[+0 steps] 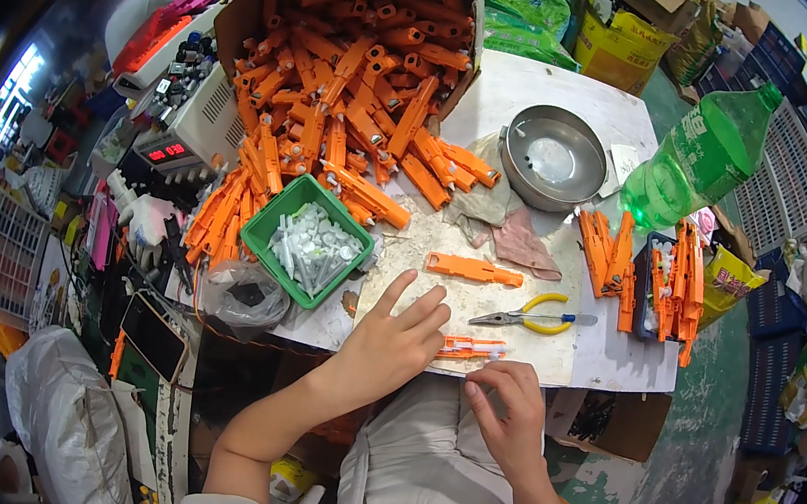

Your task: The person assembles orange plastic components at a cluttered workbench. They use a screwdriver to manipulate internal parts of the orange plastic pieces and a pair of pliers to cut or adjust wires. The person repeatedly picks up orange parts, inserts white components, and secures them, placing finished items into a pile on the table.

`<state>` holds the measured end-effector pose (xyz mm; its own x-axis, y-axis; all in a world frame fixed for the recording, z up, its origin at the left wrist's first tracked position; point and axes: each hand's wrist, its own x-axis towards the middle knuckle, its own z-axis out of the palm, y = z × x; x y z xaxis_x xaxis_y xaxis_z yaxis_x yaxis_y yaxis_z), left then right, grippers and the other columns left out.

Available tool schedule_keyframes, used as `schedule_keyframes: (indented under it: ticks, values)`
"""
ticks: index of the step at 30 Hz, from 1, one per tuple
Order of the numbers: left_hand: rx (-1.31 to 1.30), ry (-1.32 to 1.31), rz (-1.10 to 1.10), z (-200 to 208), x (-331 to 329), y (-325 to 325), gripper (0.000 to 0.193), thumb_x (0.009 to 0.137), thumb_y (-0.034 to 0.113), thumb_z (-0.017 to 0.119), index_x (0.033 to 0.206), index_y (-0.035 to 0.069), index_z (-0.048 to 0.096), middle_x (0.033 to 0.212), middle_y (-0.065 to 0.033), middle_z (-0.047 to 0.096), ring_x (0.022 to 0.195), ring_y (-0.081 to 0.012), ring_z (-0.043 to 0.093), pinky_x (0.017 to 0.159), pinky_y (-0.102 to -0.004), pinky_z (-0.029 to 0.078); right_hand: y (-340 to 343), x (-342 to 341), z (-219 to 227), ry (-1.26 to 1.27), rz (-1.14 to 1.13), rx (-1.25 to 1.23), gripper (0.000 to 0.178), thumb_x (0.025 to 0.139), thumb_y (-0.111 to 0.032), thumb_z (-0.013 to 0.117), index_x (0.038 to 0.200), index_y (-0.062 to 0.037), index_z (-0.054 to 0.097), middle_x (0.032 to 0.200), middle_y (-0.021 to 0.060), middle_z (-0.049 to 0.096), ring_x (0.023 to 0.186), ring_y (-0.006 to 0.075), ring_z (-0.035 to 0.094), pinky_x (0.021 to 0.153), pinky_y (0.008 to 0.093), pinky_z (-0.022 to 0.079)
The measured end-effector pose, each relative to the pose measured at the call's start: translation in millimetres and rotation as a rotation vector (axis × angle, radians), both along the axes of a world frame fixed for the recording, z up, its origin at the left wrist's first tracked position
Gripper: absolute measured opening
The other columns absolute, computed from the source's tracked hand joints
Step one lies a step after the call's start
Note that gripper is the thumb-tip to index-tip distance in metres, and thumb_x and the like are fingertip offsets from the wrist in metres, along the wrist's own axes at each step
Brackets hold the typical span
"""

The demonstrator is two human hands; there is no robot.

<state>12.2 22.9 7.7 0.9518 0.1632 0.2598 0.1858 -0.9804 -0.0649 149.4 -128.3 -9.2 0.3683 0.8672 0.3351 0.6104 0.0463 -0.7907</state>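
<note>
An orange plastic shell point(472, 347) with small white pieces set in it lies at the table's near edge. Over its left end is my left hand point(390, 343), fingers spread and nothing visibly held; whether a fingertip touches the shell is hidden. My right hand point(511, 411) hovers by the shell's right end, its fingers bent and its thumb apart, with nothing seen in it. Farther in lies a second orange shell point(474, 270). Pliers with yellow handles point(522, 317) rest between the two shells. A green tray point(308, 240) of clear and white small plastic parts stands left of my left hand.
A large box spills a heap of orange plastic pieces point(340, 113) at the back left. A metal bowl point(554, 158), a pink cloth point(525, 245) and a green bottle point(703, 153) stand or lie behind. More orange pieces point(687, 282) fill a dark bin at right.
</note>
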Motion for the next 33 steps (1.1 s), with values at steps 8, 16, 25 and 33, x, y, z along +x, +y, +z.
schedule_keyframes:
  ticks: [8, 16, 25, 33]
  values:
    - [-0.089, -0.126, 0.096, -5, -17, -15, 0.019, 0.076, 0.014, 0.065, 0.095, 0.01, 0.064, 0.109, -0.0053, 0.054, 0.118, -0.0249, 0.046, 0.105, -0.052, 0.031, -7, 3, -2, 0.021, -0.026, -0.003, 0.013, 0.077, -0.005, 0.071, 0.089, -0.0031, 0.066, 0.09, 0.0104, 0.062, 0.088, 0.0267, 0.057, 0.077, 0.0352, 0.046]
    - [-0.149, -0.236, 0.22, -25, -39, -26, 0.035, 0.075, 0.009, 0.066, 0.109, 0.013, 0.065, 0.112, -0.0058, 0.052, 0.118, -0.0264, 0.044, 0.106, -0.0517, 0.03, 1, 8, -2, -0.016, -0.02, 0.031, 0.012, 0.077, -0.003, 0.07, 0.088, -0.0022, 0.065, 0.089, 0.0109, 0.062, 0.087, 0.0278, 0.057, 0.077, 0.0355, 0.046]
    - [-0.242, -0.289, 0.391, -37, -43, -32, 0.038, 0.08, 0.012, 0.067, 0.117, 0.01, 0.061, 0.114, -0.006, 0.052, 0.119, -0.0271, 0.042, 0.105, -0.0501, 0.028, 94, 63, -2, -0.583, 0.052, 0.015, 0.024, 0.077, -0.014, 0.07, 0.097, -0.0042, 0.064, 0.097, 0.0076, 0.06, 0.104, 0.0273, 0.052, 0.095, 0.0429, 0.036]
    - [-0.342, -0.334, 0.38, -49, -42, -25, 0.033, 0.081, 0.016, 0.067, 0.113, 0.009, 0.062, 0.109, -0.0041, 0.056, 0.117, -0.0268, 0.044, 0.105, -0.0495, 0.027, 110, 72, -13, -0.623, 0.205, -0.127, 0.026, 0.08, -0.014, 0.066, 0.104, -0.0077, 0.063, 0.102, 0.0061, 0.061, 0.107, 0.0245, 0.051, 0.101, 0.0433, 0.031]
